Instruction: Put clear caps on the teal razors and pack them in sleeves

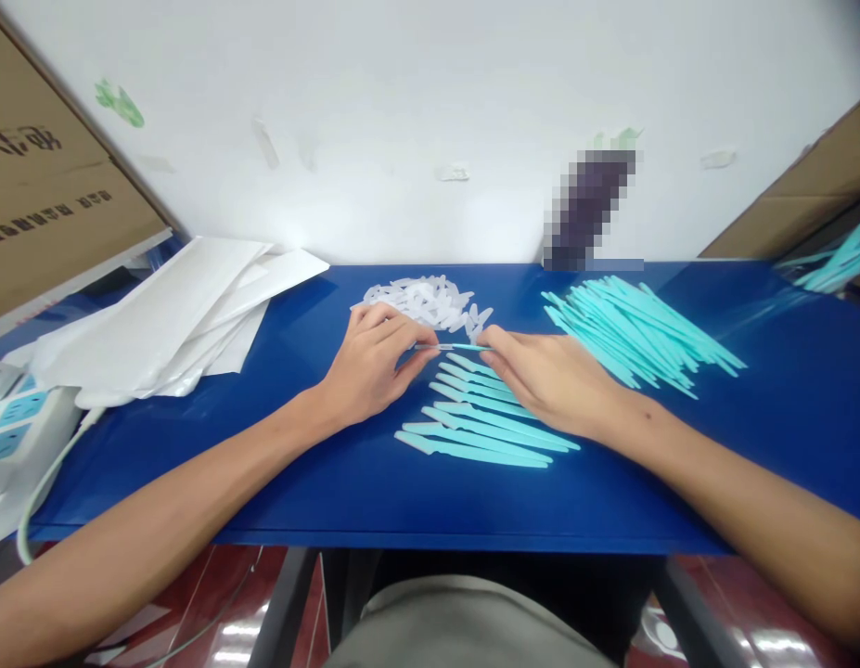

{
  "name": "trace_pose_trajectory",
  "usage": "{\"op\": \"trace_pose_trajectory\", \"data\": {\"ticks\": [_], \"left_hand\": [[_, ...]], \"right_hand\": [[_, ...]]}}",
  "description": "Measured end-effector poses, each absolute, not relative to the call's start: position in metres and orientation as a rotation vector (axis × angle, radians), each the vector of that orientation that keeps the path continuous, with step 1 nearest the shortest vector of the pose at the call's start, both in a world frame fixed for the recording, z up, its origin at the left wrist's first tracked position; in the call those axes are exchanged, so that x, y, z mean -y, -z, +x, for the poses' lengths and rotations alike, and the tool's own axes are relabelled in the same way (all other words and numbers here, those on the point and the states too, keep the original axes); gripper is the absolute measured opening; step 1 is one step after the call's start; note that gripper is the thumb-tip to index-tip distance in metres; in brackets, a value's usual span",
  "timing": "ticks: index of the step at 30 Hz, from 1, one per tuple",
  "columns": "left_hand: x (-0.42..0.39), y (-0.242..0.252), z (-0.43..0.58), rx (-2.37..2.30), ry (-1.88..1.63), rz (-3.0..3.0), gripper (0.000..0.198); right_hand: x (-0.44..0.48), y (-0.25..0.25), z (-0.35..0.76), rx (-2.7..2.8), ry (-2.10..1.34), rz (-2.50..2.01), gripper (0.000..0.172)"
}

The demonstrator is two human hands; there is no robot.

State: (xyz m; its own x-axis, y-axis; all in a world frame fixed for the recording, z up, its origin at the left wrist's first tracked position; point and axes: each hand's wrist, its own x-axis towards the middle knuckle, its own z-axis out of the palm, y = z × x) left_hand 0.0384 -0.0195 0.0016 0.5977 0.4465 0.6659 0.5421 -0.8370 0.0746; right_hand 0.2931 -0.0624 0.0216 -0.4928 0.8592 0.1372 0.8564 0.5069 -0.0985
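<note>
Pinched in the fingers of my right hand [541, 371] is a turquoise eyebrow razor [471, 347], held level. My left hand [380, 357] grips a small clear blade cap [443, 347] at the razor's left end, and the two meet between my hands. Whether the cap sits fully over the blade is too small to tell. Below them a row of turquoise eyebrow razors [485, 422] lies fanned out, tips pointing left. Behind my fingers spreads a pile of loose translucent caps [426, 299].
A heap of turquoise razors [638, 325] lies at the right of the blue table [318, 492]. White paper sheets or bags [172, 306] and a power strip [19, 427] with a cable occupy the left. Cardboard boxes [60, 204] flank both sides, with a white wall [374, 111] behind.
</note>
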Motion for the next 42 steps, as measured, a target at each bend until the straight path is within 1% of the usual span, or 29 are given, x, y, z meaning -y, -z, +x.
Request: {"op": "trace_pose_trajectory", "data": {"ticks": [4, 7, 9, 11, 13, 15, 17, 18, 22, 25, 27, 29, 33, 37, 42], "left_hand": [[0.023, -0.003, 0.040, 0.838, 1.067, -2.679, 0.015], [0.025, 0.000, 0.045, 0.740, 1.133, -2.684, 0.013], [0.028, 0.002, 0.049, 0.645, 1.243, -2.686, 0.009], [0.028, 0.002, 0.051, 0.578, 1.332, -2.694, 0.006], [0.027, -0.002, 0.048, 0.503, 1.298, -2.725, 0.006], [0.024, -0.009, 0.042, 0.445, 1.140, -2.745, 0.015], [0.019, -0.015, 0.032, 0.483, 0.946, -2.718, 0.027], [0.016, -0.017, 0.027, 0.542, 0.860, -2.687, 0.028], [0.007, -0.013, 0.014, 0.752, 0.592, -2.577, 0.029], [0.003, -0.005, 0.013, 0.790, 0.487, -2.575, 0.028], [0.003, 0.000, 0.014, 0.787, 0.476, -2.600, 0.027], [0.004, 0.003, 0.015, 0.777, 0.498, -2.637, 0.026], [0.004, 0.004, 0.017, 0.770, 0.537, -2.688, 0.025], [0.005, 0.003, 0.018, 0.772, 0.549, -2.702, 0.027], [0.005, 0.002, 0.018, 0.772, 0.565, -2.729, 0.028]], "right_hand": [[0.062, -0.019, 0.291, 2.598, 0.114, -1.422, 0.033], [0.066, -0.015, 0.286, 2.571, 0.207, -1.326, 0.031], [0.069, -0.013, 0.282, 2.507, 0.202, -1.249, 0.025], [0.073, -0.012, 0.279, 2.429, 0.151, -1.164, 0.024], [0.074, -0.013, 0.278, 2.393, 0.113, -1.088, 0.023], [0.072, -0.014, 0.282, 2.417, 0.118, -1.084, 0.019], [0.067, -0.015, 0.288, 2.457, 0.155, -1.184, 0.022], [0.064, -0.015, 0.292, 2.470, 0.176, -1.254, 0.024], [0.056, -0.011, 0.301, 2.522, 0.216, -1.491, 0.027], [0.055, -0.011, 0.298, 2.584, 0.159, -1.480, 0.033], [0.054, -0.015, 0.297, 2.595, 0.168, -1.421, 0.036], [0.051, -0.020, 0.301, 2.549, 0.254, -1.485, 0.037], [0.038, -0.031, 0.331, 2.366, 0.397, -1.916, 0.033], [0.025, -0.035, 0.364, 2.270, 0.190, -2.213, 0.029], [0.019, -0.029, 0.374, 2.358, 0.052, -2.230, 0.027]]}}
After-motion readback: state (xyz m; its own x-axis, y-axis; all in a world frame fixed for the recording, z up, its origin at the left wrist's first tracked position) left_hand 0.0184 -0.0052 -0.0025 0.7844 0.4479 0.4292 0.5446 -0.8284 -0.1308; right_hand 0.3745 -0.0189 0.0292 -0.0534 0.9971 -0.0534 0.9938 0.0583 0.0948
